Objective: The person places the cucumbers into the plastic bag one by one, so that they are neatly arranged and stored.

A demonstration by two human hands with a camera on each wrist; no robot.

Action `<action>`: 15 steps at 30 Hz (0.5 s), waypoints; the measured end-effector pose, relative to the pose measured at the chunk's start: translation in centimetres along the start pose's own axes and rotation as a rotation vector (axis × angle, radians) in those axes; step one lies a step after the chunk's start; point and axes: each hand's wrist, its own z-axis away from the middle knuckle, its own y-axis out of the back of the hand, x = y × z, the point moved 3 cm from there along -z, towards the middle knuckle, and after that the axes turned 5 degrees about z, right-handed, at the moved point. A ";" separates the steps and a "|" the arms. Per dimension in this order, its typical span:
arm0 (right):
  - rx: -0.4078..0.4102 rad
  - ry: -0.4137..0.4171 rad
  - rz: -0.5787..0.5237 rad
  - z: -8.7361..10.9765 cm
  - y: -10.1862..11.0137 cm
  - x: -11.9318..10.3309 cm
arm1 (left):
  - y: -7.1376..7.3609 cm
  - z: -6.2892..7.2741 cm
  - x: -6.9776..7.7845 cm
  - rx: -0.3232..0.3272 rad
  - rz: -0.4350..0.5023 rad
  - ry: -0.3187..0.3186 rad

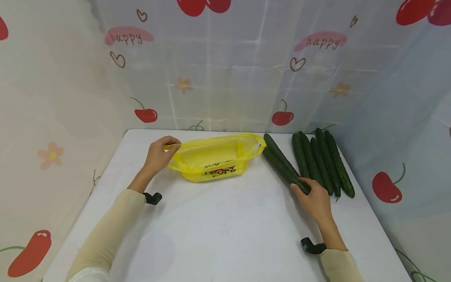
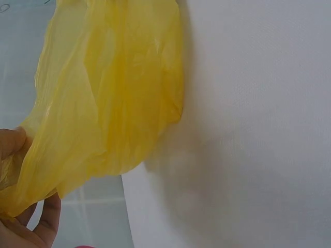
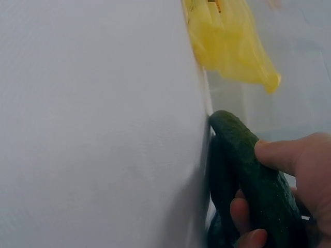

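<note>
Five cucumbers [image 1: 321,162] lay side by side at the desk's [image 1: 218,223] right edge while both hands gripped

The left hand [image 1: 158,156] held a narrow pinch on a yellow bag [image 1: 229,150], thumb and fingers closed over the thin plastic at its left end. The bag was near the desk's far edge, left of the cucumbers, its mouth spread wide and its near side printed in dark and red.

The right hand [image 1: 315,197] gripped the near end of a dark green cucumber [image 1: 276,162], the thumb along one side and the fingers curled round the other. That cucumber slanted from the hand towards the far edge. In the head view its far tip lined up with the bag's right end, but the right wrist view showed the two apart. A second cucumber [image 1: 275,144] ran alongside it; whether the grip took in this one too could not be told.

The group of five ran from near the far right corner along the right edge, just beyond the right hand. Pale sleeves [image 1: 109,227] covered both forearms, and behind the far edge hung a backdrop [image 1: 232,66] printed with cherries, hearts and the word "happy".
</note>
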 end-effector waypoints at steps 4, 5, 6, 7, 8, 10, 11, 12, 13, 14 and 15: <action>0.020 -0.020 0.002 0.0 0.6 0.2 | 0.0 -0.3 -0.3 0.003 0.004 0.001; 0.023 -0.019 0.000 0.0 0.8 0.3 | -0.1 -0.4 -0.4 0.001 0.004 0.003; 0.026 -0.016 -0.001 0.0 1.0 0.4 | -0.1 -0.5 -0.6 0.001 0.005 0.010; 0.032 -0.010 -0.002 0.0 1.3 0.5 | -0.1 -0.5 -0.7 0.003 0.005 0.018; 0.039 -0.004 -0.007 0.0 1.5 0.7 | -0.1 -0.6 -0.8 0.003 0.005 0.026; 0.061 0.010 -0.022 0.1 2.2 1.1 | -0.1 -0.8 -1.0 0.001 0.003 0.041; 0.076 0.016 -0.033 0.1 2.5 1.3 | -0.2 -0.8 -1.1 -0.001 0.002 0.045; 0.093 0.020 -0.044 0.0 2.8 1.5 | -0.2 -0.9 -1.2 -0.002 0.002 0.051; 0.109 0.026 -0.062 0.0 3.2 1.7 | -0.3 -1.0 -1.3 -0.007 0.000 0.054; 0.128 0.032 -0.077 -0.1 3.5 1.9 | -0.3 -1.1 -1.4 -0.010 -0.002 0.054; 0.148 0.040 -0.090 -0.3 3.8 2.0 | -0.3 -1.1 -1.4 -0.013 -0.005 0.054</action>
